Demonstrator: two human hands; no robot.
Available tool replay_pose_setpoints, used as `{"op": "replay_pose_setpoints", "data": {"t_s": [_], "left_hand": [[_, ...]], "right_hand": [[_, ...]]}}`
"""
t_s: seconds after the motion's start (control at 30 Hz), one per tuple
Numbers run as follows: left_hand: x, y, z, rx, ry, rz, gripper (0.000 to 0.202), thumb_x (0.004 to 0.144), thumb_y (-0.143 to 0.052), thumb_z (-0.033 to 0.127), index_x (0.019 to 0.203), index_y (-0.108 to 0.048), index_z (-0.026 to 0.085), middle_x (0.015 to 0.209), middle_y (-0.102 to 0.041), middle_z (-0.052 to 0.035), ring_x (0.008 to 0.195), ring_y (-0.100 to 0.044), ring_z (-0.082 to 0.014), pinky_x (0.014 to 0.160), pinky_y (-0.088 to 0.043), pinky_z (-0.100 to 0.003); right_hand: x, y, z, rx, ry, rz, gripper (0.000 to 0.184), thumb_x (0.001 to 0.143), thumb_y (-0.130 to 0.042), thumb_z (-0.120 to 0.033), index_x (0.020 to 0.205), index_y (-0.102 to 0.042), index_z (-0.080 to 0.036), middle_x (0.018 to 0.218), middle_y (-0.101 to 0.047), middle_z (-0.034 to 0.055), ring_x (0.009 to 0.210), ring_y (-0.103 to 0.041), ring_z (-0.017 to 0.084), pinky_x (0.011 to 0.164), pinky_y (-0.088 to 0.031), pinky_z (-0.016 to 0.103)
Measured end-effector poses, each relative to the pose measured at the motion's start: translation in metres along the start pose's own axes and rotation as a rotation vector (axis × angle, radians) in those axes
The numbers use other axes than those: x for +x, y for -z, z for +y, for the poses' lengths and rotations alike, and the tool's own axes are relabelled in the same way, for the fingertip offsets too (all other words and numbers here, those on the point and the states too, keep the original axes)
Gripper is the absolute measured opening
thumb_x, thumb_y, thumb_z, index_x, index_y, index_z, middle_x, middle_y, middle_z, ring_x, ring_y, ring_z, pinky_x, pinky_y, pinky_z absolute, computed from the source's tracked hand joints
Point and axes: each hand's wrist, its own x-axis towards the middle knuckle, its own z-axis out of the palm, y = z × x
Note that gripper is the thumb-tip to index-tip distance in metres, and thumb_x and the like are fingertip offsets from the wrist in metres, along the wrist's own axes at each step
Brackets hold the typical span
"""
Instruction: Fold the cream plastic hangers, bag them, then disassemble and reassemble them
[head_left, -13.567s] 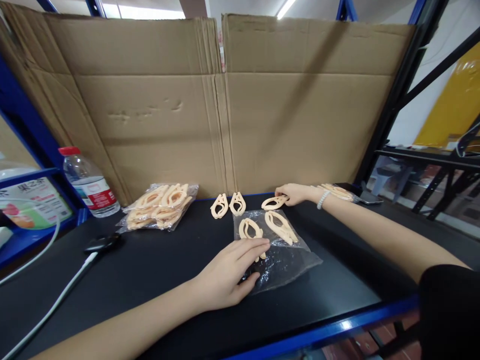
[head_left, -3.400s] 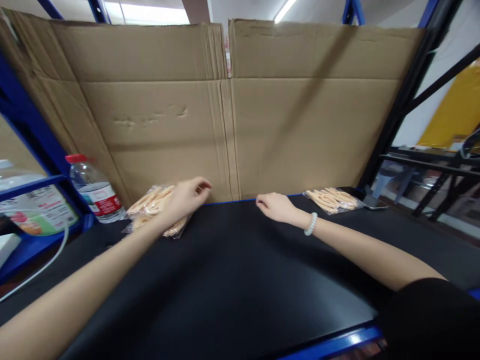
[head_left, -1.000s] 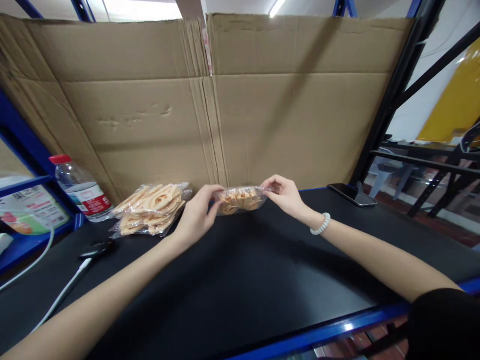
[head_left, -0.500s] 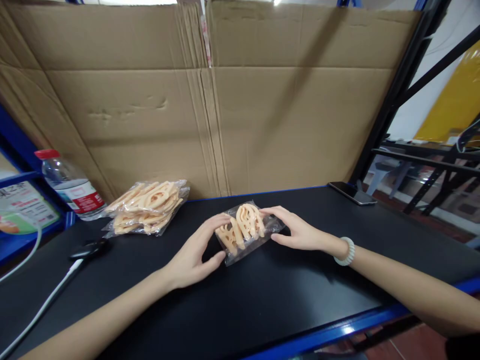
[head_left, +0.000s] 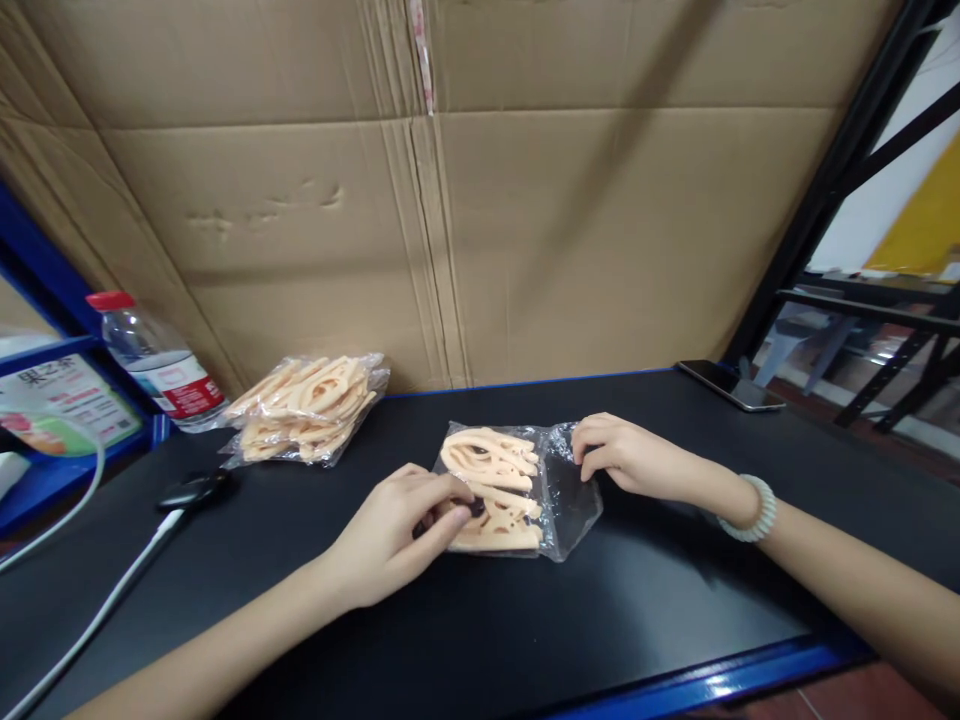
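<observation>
A clear plastic bag (head_left: pixel 574 510) lies flat on the black tabletop, with several flat, peach-coloured cut-out pieces (head_left: pixel 499 450) in its left part. Its right part is a bare, crinkled flap. My left hand (head_left: pixel 405 525) is closed at the bag's left side, thumb and index finger brought together over the pieces; the other fingertips are hidden. At the flap's upper right corner, my right hand (head_left: pixel 630 455) pinches the film between curled fingers. A pale beaded bracelet circles my right wrist.
Filled bags of similar pieces (head_left: pixel 307 405) are stacked at the back left, beside a red-capped bottle (head_left: pixel 169 370). A black device (head_left: pixel 195 490) with a white cable lies in front of them. A phone (head_left: pixel 727 385) rests at the back right. Cardboard (head_left: pixel 600 220) walls the rear.
The bag has turned and now lies flat, pieces to the left and flap to the right. My right hand has moved right to the flap; my left fingers have closed in.
</observation>
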Motion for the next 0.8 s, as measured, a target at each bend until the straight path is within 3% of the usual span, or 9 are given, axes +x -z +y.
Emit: {"op": "replay_pose_setpoints", "data": {"t_s": [0.07, 0.13, 0.2, 0.27, 0.4, 0.53, 0.8], "left_hand": [[0.003, -0.001, -0.011, 0.039, 0.185, 0.119, 0.029, 0.094, -0.042, 0.039, 0.085, -0.063, 0.021, 0.073, -0.066, -0.0020, 0.067, -0.059, -0.0191, 0.072, -0.044, -0.033], [0.006, -0.001, -0.027, 0.122, 0.390, 0.187, 0.034, 0.092, -0.040, 0.043, 0.081, -0.062, 0.020, 0.075, -0.064, -0.0037, 0.074, -0.059, -0.0227, 0.074, -0.044, -0.037], [0.008, -0.003, -0.042, 0.132, 0.560, 0.126, 0.038, 0.090, -0.038, 0.047, 0.081, -0.063, 0.020, 0.084, -0.062, -0.0059, 0.091, -0.058, -0.0282, 0.082, -0.042, -0.044], [0.009, -0.005, -0.050, 0.104, 0.621, 0.061, 0.041, 0.089, -0.036, 0.048, 0.077, -0.065, 0.021, 0.085, -0.061, -0.0063, 0.096, -0.057, -0.0312, 0.083, -0.042, -0.049], [0.009, -0.011, -0.050, 0.040, 0.599, -0.009, 0.035, 0.086, -0.041, 0.042, 0.072, -0.066, 0.022, 0.087, -0.062, -0.0056, 0.097, -0.057, -0.0312, 0.085, -0.039, -0.053], [0.009, -0.015, -0.042, -0.046, 0.515, -0.006, 0.032, 0.084, -0.043, 0.038, 0.064, -0.060, 0.021, 0.080, -0.061, -0.0043, 0.087, -0.057, -0.0264, 0.082, -0.043, -0.043], [0.032, -0.013, -0.029, -0.249, 0.402, 0.104, 0.033, 0.088, -0.039, 0.041, 0.066, -0.052, 0.020, 0.061, -0.053, 0.0015, 0.062, -0.054, -0.0166, 0.059, -0.044, -0.026]], "right_hand": [[-0.001, -0.002, 0.004, -0.011, -0.040, 0.036, 0.044, 0.069, -0.038, 0.007, 0.076, -0.072, -0.021, 0.087, -0.068, 0.0060, 0.096, -0.060, 0.021, 0.091, -0.046, 0.040], [-0.001, -0.003, 0.001, -0.019, -0.065, 0.097, 0.040, 0.076, -0.038, 0.004, 0.079, -0.071, -0.019, 0.089, -0.068, 0.0081, 0.097, -0.061, 0.023, 0.089, -0.048, 0.041], [0.001, -0.002, -0.009, 0.018, -0.067, 0.162, 0.036, 0.084, -0.039, -0.002, 0.089, -0.070, -0.019, 0.094, -0.068, 0.0094, 0.099, -0.061, 0.023, 0.090, -0.049, 0.041], [0.004, -0.001, -0.021, 0.098, -0.045, 0.176, 0.034, 0.090, -0.039, -0.006, 0.101, -0.068, -0.019, 0.100, -0.067, 0.0092, 0.101, -0.061, 0.021, 0.092, -0.049, 0.038], [0.006, -0.004, -0.031, 0.203, -0.114, 0.060, 0.029, 0.097, -0.043, -0.021, 0.120, -0.061, -0.022, 0.114, -0.065, 0.0079, 0.105, -0.061, 0.020, 0.094, -0.049, 0.035], [0.002, -0.012, -0.017, 0.201, -0.204, -0.031, 0.028, 0.095, -0.052, -0.032, 0.119, -0.062, -0.022, 0.119, -0.063, 0.0095, 0.107, -0.061, 0.022, 0.096, -0.049, 0.038], [-0.005, -0.011, 0.013, 0.232, -0.280, 0.036, 0.031, 0.092, -0.053, -0.036, 0.117, -0.066, -0.022, 0.127, -0.063, 0.0091, 0.118, -0.058, 0.026, 0.104, -0.044, 0.044]]}}
